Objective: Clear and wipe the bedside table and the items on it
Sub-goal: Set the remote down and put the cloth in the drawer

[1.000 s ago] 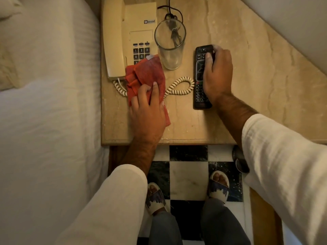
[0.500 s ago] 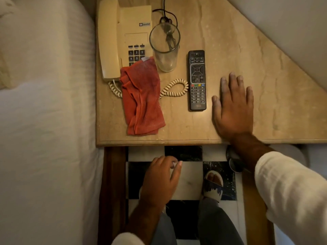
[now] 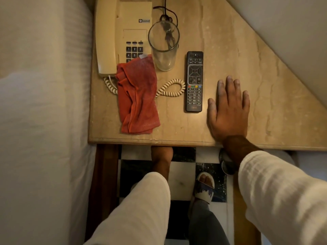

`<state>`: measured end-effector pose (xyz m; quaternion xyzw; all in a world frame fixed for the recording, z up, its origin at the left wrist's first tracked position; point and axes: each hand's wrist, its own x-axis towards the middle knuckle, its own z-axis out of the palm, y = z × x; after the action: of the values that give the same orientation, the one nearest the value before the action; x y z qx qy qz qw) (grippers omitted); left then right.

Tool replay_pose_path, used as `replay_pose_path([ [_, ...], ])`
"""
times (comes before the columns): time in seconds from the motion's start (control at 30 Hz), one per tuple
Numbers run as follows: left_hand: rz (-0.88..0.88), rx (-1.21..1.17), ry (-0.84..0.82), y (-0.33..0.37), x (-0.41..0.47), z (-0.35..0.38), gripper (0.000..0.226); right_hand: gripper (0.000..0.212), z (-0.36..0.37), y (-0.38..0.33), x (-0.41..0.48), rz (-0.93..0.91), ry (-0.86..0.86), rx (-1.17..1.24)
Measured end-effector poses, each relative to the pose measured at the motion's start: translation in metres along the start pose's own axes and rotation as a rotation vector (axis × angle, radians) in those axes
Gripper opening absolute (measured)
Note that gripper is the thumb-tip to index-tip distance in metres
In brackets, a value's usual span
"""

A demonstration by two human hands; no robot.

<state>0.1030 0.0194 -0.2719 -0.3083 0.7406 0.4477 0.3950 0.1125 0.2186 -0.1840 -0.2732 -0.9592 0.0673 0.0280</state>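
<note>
While your right hand [image 3: 229, 112] lies flat on the beige stone surface [image 3: 265, 96], palm down with its fingers [image 3: 230, 84] spread apart and holding nothing, your left hand [image 3: 161, 154] is below the front edge of the surface, mostly hidden under it, so you cannot tell how its fingers are set. Your right hand rests just beside the black remote [image 3: 194, 81], on its right, with a narrow gap between them. The remote lies lengthwise, buttons up, near the middle of the surface. To its left, the red cloth [image 3: 138, 96] lies crumpled and loose on the surface, its top end draped over the lower keys of the cream telephone [image 3: 122, 32] and its lower end close to the front edge. The telephone's coiled cord [image 3: 172, 88] loops out from under the cloth toward the remote. A clear drinking glass [image 3: 164, 46] stands upright just right of the telephone's keypad, above the cloth. A dark cable [image 3: 166, 10] runs down behind the glass. The bed [image 3: 44, 103] runs along the left side of the surface. Below, you see a checkered floor [image 3: 182, 181] and a slippered foot [image 3: 204, 187].
</note>
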Motion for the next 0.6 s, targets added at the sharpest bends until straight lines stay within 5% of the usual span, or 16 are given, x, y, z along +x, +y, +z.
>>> replay_pose_path([
  [0.1,0.139,0.462,-0.009,-0.004,0.004,-0.010,0.045,0.065,0.001,-0.002,0.001,0.007,-0.006,-0.004],
  [0.23,0.180,0.692,-0.053,-0.010,-0.001,-0.012,0.031,0.065,0.002,0.000,0.000,0.004,-0.006,-0.008],
  [0.6,-0.090,0.246,-0.098,-0.105,-0.048,-0.037,0.024,0.064,0.000,-0.002,0.000,0.006,-0.008,0.002],
])
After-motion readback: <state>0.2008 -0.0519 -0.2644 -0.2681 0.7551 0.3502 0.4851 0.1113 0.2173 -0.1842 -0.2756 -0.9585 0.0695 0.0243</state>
